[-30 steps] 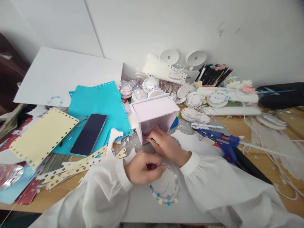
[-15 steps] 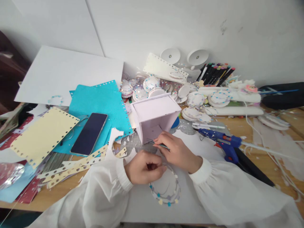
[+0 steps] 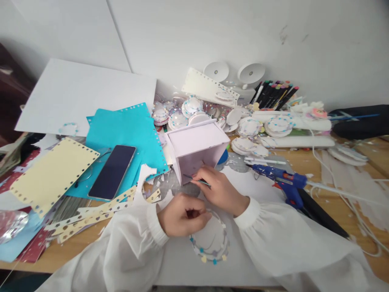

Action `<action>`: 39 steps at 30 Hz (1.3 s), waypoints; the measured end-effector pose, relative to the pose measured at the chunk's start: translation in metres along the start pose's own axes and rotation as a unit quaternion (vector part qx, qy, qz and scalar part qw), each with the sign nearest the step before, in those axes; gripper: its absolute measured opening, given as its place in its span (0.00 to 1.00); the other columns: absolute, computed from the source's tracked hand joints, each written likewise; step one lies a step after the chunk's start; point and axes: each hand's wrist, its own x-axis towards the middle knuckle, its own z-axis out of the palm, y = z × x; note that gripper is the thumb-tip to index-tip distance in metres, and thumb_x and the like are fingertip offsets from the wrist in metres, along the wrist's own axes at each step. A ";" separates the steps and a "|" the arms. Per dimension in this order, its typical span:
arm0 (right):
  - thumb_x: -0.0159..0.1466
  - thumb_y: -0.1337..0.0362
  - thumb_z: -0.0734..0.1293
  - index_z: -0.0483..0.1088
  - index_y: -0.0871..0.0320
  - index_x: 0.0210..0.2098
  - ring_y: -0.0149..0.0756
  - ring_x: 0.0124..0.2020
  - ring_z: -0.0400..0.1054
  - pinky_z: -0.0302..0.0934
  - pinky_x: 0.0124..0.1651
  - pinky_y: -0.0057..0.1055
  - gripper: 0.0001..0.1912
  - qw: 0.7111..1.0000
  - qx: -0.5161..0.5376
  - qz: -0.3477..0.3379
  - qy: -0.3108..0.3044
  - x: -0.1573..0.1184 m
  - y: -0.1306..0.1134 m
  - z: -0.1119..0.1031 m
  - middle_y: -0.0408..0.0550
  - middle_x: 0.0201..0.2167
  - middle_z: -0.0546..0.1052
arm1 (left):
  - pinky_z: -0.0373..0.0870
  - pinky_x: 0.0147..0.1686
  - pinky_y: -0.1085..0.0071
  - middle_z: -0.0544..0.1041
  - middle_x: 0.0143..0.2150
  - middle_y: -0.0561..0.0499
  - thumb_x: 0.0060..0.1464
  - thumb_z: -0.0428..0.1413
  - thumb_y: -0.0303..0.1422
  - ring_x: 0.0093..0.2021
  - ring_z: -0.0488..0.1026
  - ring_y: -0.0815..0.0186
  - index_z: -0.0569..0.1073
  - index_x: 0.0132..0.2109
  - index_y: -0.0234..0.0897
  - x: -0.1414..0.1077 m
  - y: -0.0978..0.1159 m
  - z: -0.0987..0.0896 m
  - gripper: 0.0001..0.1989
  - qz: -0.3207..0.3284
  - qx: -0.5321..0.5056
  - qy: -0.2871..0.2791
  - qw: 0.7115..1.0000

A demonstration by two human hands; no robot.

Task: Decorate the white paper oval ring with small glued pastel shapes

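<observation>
My right hand [image 3: 214, 184] is closed round a pair of thin tweezers [image 3: 201, 181], whose tips reach into the open front of a pale lilac box [image 3: 197, 140]. Below and left of it, my left hand [image 3: 184, 215] pinches the upper left part of a wire ring [image 3: 227, 239] dotted with small blue, yellow and lilac paper shapes. The ring hangs or lies over the white sheet [image 3: 182, 267] in front of me. Whether its lower part touches the sheet I cannot tell.
A phone [image 3: 112, 172] lies on blue paper [image 3: 121, 125] to the left, near a yellow punched sheet [image 3: 54, 174]. A blue glue gun [image 3: 282, 180] with a trailing cord is at the right. Decorated white discs [image 3: 249, 127] and markers [image 3: 275, 95] stand behind.
My right hand with the tweezers has moved left, toward the box's left inner side. My left hand has barely moved. The whole view has shifted slightly.
</observation>
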 end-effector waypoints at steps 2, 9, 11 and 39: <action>0.65 0.71 0.61 0.62 0.55 0.33 0.38 0.38 0.69 0.64 0.39 0.35 0.06 1.000 0.011 0.004 -0.006 -0.005 -0.003 -0.005 0.47 0.33 0.72 | 0.45 0.16 0.75 0.50 0.15 0.60 0.53 0.50 0.31 0.17 0.47 0.76 0.51 0.19 0.37 0.000 0.000 0.000 0.18 0.001 -0.006 0.003 1.000; 0.64 0.71 0.63 0.63 0.54 0.34 0.37 0.37 0.70 0.65 0.39 0.34 0.06 0.998 0.037 -0.001 0.057 -0.011 -0.005 -0.008 0.47 0.32 0.73 | 0.45 0.16 0.75 0.50 0.16 0.60 0.53 0.50 0.31 0.18 0.47 0.76 0.52 0.19 0.38 0.001 -0.002 0.000 0.18 -0.003 -0.005 0.001 1.000; 0.64 0.70 0.64 0.64 0.55 0.34 0.37 0.37 0.70 0.65 0.39 0.34 0.05 0.995 0.031 0.009 0.090 -0.008 -0.003 -0.004 0.47 0.32 0.73 | 0.45 0.16 0.75 0.51 0.16 0.60 0.53 0.50 0.31 0.18 0.47 0.76 0.52 0.19 0.37 0.001 -0.002 0.000 0.18 -0.005 -0.002 0.003 1.000; 0.63 0.70 0.65 0.64 0.55 0.33 0.36 0.39 0.71 0.66 0.42 0.34 0.05 0.993 0.111 0.015 0.026 -0.012 -0.002 -0.014 0.47 0.34 0.75 | 0.45 0.16 0.75 0.51 0.16 0.60 0.53 0.50 0.31 0.17 0.47 0.76 0.53 0.20 0.37 0.001 0.001 -0.001 0.18 -0.009 -0.008 -0.006 1.000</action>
